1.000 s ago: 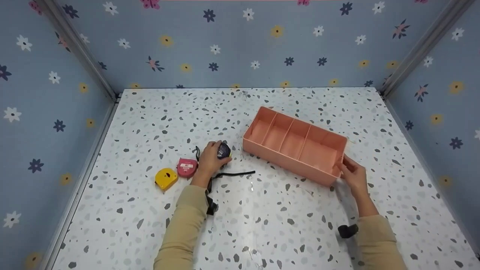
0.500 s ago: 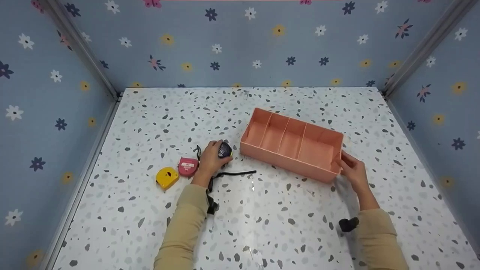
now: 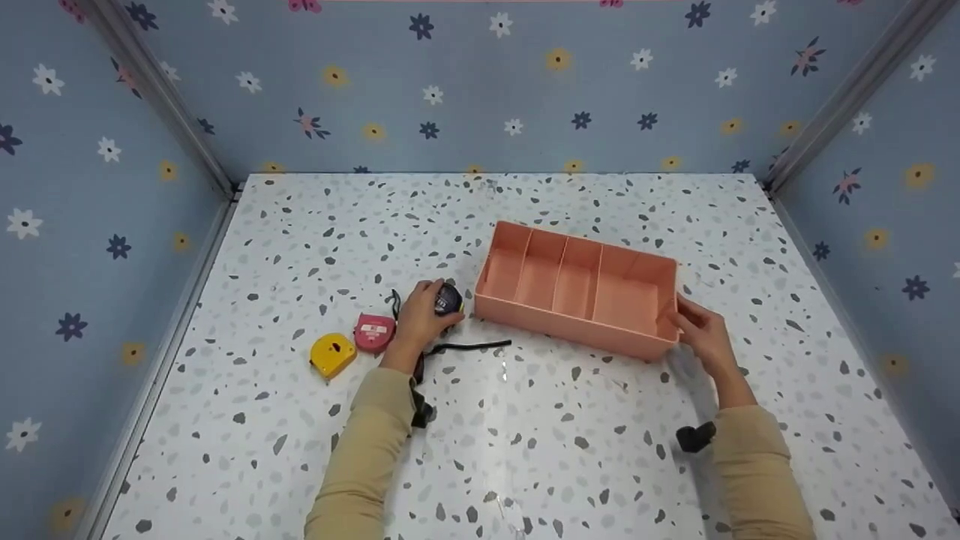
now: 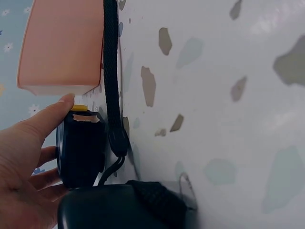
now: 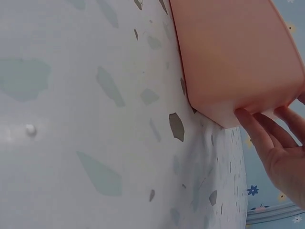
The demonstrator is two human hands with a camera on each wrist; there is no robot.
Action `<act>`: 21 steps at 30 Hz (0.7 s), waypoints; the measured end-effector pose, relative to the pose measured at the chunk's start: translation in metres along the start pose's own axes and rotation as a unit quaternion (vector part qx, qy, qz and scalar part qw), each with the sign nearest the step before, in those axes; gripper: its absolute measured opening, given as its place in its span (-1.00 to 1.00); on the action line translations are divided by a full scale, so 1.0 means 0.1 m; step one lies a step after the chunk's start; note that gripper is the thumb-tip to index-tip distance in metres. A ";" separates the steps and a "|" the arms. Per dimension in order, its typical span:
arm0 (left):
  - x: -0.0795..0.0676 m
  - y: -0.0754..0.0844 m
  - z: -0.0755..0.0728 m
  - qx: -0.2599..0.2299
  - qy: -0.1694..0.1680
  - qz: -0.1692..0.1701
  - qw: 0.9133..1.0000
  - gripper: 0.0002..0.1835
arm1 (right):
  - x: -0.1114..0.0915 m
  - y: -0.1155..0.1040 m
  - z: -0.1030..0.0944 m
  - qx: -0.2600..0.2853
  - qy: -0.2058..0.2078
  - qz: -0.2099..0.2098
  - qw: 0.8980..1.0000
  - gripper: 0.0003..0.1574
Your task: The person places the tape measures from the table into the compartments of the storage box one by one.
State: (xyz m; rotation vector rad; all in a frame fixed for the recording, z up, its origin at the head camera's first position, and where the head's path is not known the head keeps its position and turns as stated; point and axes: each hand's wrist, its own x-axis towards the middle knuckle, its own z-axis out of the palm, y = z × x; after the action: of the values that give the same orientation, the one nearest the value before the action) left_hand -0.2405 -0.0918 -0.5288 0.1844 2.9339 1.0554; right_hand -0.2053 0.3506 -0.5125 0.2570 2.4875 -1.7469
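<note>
My left hand (image 3: 422, 319) grips a black tape measure (image 3: 448, 299) on the table, thumb along one side and fingers round the other. In the left wrist view the tape measure (image 4: 82, 148) has a yellow button and its black wrist strap (image 4: 111, 71) hangs beside it. To the right lies a salmon-pink divided box (image 3: 574, 330), its compartments bare inside. My right hand (image 3: 705, 337) pinches the box's right end wall; in the right wrist view the fingertips (image 5: 244, 117) meet the end of the box (image 5: 238, 57). Left of my left hand lie a red tape measure (image 3: 373, 332) and a yellow tape measure (image 3: 332, 355).
The speckled white table (image 3: 555, 450) is bounded by blue flowered panels (image 3: 480, 90) at the back and both sides. A black strap end (image 3: 472, 346) lies on the table near my left wrist. Wrist cameras (image 3: 696, 437) sit on both forearms.
The pink box has turned and shifted a little to the left, its right end with my right hand moving slightly away from me. My left hand has stayed on the black tape measure.
</note>
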 end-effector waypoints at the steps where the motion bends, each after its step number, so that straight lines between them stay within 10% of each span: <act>1: 0.00 0.00 0.00 -0.001 0.002 0.002 1.000 -0.24 | 0.01 -0.02 0.00 -0.003 -0.004 0.005 1.000 -0.27; 21: -0.01 0.00 -0.01 -0.002 0.002 0.009 1.000 -0.24 | 0.14 -0.04 -0.03 -0.023 -0.045 -0.018 0.999 -0.25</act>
State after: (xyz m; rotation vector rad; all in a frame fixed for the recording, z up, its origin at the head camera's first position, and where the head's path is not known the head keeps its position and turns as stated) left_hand -0.2400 -0.0924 -0.5275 0.2091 2.9389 1.0654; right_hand -0.2198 0.3530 -0.5102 0.1269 2.4806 -1.6719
